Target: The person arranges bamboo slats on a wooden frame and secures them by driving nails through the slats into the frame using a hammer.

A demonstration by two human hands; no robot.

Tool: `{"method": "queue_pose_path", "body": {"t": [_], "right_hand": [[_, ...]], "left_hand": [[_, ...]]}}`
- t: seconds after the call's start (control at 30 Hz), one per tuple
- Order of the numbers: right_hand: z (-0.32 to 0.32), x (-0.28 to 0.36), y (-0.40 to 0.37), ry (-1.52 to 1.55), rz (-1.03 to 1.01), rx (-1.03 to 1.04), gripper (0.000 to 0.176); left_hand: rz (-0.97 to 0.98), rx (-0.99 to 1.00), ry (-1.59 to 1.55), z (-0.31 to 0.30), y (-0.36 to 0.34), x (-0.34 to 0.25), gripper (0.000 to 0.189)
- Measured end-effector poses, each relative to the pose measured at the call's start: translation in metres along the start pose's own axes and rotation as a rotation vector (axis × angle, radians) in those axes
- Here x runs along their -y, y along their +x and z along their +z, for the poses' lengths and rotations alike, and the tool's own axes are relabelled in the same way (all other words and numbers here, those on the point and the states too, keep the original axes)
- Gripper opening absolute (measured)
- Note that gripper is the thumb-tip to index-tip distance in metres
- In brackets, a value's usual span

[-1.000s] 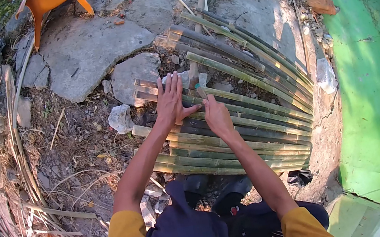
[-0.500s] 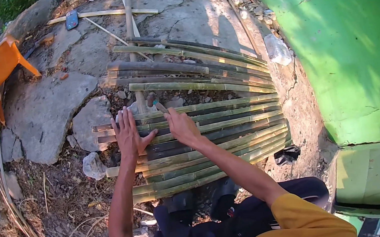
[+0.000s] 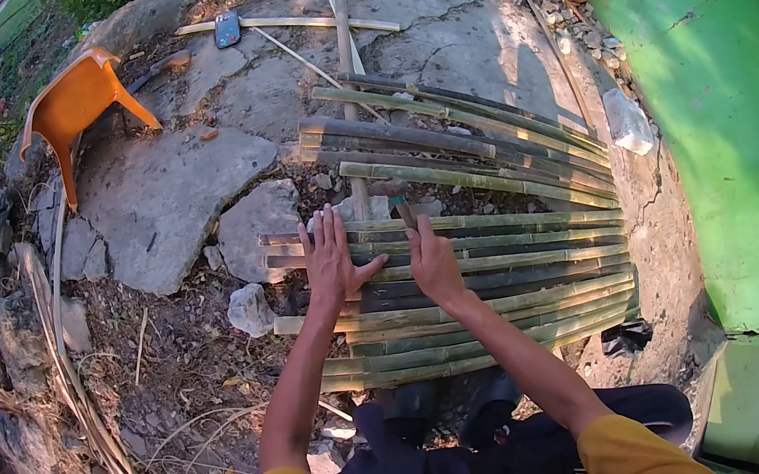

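Note:
Several split bamboo slats [image 3: 509, 279] lie side by side on the ground before me, fanned apart in the upper group [image 3: 491, 179]. My left hand [image 3: 331, 264] lies flat with its fingers spread on the slats near their left ends. To its right, my right hand [image 3: 435, 263] is wrapped round the handle of a hammer [image 3: 402, 202], whose head is just above the lower group of slats. A long pole [image 3: 344, 30] runs away from me and passes beneath the upper slats.
An orange plastic chair [image 3: 76, 100] stands at the upper left, with a phone [image 3: 227, 29] on the ground beyond. A white stone [image 3: 250, 310] lies left of the slats. Loose strips [image 3: 82, 391] are at far left, green floor [image 3: 737, 133] at right.
The view has swung left, so everything appears farther right. My right hand and the hammer have shifted right relative to my left hand, and the handle is more upright. My left hand remains on the slats.

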State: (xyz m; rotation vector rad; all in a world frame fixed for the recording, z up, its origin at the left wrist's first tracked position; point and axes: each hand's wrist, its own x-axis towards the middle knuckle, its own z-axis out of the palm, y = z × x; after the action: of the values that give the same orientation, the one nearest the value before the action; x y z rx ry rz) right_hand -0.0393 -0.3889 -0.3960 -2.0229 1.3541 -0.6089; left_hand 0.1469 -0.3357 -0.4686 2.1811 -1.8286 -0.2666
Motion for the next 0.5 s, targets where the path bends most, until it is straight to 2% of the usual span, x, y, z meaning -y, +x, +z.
{"method": "queue_pose_path", "body": {"t": [0.03,0.1,0.27,0.37,0.5], "right_hand": [[0.008,-0.007,-0.008,0.007,0.007,0.001,0.025],[0.015,-0.015,-0.005,-0.197,0.017,0.245,0.023],[0.002,0.014,0.006,-0.076,0.013,0.125,0.025],[0.011,-0.007,-0.011,-0.251,0.036,0.234,0.024],[0.006,-0.002,0.000,-0.177,0.053,0.241,0.026]], "left_hand": [[0.001,0.008,0.006,-0.001,-0.005,0.001,0.128],[-0.001,0.021,0.024,-0.001,0.001,0.000,0.128],[0.002,0.009,0.014,0.003,-0.002,0.000,0.128],[0.007,-0.004,0.016,0.002,0.000,0.000,0.129],[-0.007,0.057,0.015,0.000,-0.001,-0.001,0.130]]}}
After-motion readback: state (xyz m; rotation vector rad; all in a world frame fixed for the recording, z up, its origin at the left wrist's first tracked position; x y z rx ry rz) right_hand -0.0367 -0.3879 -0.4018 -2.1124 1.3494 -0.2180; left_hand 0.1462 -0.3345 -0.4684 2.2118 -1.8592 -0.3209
